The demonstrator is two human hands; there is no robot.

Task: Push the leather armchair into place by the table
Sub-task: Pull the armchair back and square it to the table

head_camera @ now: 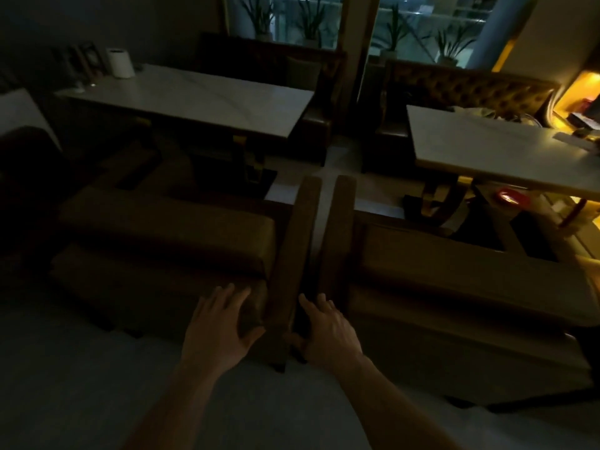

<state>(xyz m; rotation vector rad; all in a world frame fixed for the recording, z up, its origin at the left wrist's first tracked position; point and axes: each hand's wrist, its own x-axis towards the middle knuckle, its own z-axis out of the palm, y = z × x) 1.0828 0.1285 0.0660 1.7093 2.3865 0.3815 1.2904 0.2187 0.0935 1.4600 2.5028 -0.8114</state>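
Dim room, brown leather armchair [168, 235] facing white rectangular bench [194, 99] edge, left hand [217, 332] spread flat on backrest corner, right hand [328, 332] gripping armrest rear end, narrow gap to neighbouring brown armchair [454, 287]

A dimly lit restaurant or café dining room — pale marble-look tables [194, 99] [496, 147] stand in rows, each faced by brown leather armchairs [168, 241] and tufted banquette benches [467, 89]. A paper roll [120, 62] sits on one table; potted plants [311, 21] line the window.
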